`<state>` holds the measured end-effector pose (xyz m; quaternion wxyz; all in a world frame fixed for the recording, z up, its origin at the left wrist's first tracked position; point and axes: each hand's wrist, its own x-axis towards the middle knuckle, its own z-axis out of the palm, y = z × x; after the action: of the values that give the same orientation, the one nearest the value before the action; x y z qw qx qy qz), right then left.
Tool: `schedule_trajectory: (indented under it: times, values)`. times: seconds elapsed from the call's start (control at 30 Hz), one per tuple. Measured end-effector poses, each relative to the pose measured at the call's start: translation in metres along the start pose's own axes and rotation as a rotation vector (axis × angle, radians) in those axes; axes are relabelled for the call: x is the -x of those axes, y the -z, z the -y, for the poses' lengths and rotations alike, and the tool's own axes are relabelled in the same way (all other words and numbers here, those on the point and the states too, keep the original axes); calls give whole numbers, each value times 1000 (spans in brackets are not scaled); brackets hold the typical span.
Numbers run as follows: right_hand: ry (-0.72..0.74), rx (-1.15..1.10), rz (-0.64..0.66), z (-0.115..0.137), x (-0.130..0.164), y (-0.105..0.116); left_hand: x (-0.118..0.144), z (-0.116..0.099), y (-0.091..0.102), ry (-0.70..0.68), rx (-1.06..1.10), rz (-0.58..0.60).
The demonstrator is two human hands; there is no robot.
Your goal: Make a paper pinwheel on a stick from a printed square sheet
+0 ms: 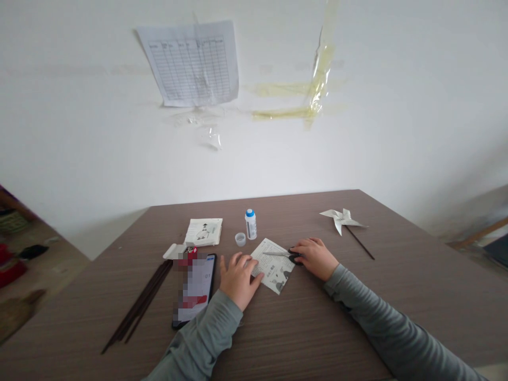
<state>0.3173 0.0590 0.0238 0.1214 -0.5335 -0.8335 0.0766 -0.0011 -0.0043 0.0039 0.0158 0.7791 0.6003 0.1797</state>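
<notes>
1. The left hand (238, 278) lies flat with fingers spread, pressing on the left edge of a printed paper square (273, 267) that sits turned like a diamond on the brown wood-grain table (309, 328).
2. The right hand (315, 256) is closed round the dark handles of a pair of scissors (282, 254), whose blades lie across the upper part of the paper, pointing left.
3. The paper carries small print and a dark picture; the words are too small to read.
4. Just left of the left hand lies a phone (195, 290), screen up and lit, its content blurred out.
5. Behind the paper stand a small white bottle (250, 224) with a blue cap and a label too small to read, and a loose clear cap (240, 239) beside it.
6. Further left lie a stack of printed sheets (204, 232) and a bundle of dark thin sticks (139, 304).
7. A paper pinwheel (342, 219) on a dark stick lies well apart, at the right rear.
8. A printed table sheet (192, 63) is taped to the white wall; its entries are illegible.
</notes>
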Motion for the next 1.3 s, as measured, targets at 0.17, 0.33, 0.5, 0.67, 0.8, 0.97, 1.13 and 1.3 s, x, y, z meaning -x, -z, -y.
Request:
schedule_trajectory:
  times: [0.17, 0.33, 0.5, 0.67, 0.8, 0.97, 1.13, 1.3]
  values:
    - [-22, -11, -22, -6, -1, -5, -4, -8, 7, 42, 29, -8]
    - [-34, -35, -36, -13, -3, -7, -6, -12, 14, 91, 23, -23]
    - [-41, -20, -28, -13, -2, -4, -7, -8, 13, 136, -33, -12]
    - [-54, 39, -66, -6, 4, 5, -10, -15, 20, 195, -82, 33]
    - [-85, 67, -94, -2, 8, 12, -13, -19, 26, 227, -92, 44]
    - [-105, 44, -71, 0, 8, 12, -14, -19, 31, 237, -82, 17]
    - [-133, 5, -75, -1, 5, 10, -12, -17, 31, 249, -72, -2]
    - [-173, -60, -115, -3, 3, 10, -12, -16, 31, 242, -36, -24]
